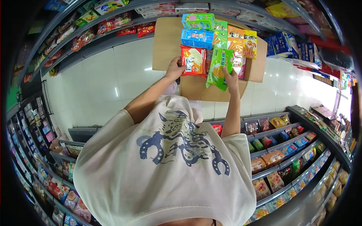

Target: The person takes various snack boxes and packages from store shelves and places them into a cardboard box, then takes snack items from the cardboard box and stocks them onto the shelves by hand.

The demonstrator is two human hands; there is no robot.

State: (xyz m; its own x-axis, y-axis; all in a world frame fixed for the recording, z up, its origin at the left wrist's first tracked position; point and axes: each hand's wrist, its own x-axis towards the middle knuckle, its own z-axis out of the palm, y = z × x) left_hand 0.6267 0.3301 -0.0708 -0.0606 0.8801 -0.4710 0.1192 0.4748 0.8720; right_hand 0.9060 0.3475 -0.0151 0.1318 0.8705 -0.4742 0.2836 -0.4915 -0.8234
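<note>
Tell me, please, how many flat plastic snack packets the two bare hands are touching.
2: a red packet at the left hand and a green packet at the right hand; others beneath could be hidden.

The head camera is looking forward and steeply down from above the left hand (175, 69) and right hand (230, 80). It is sitting nearer the shirt (173, 169) than the hands, its wide, round-edged view bending the shelves (103, 44) ahead of, behind and to either side of the hands.
</note>
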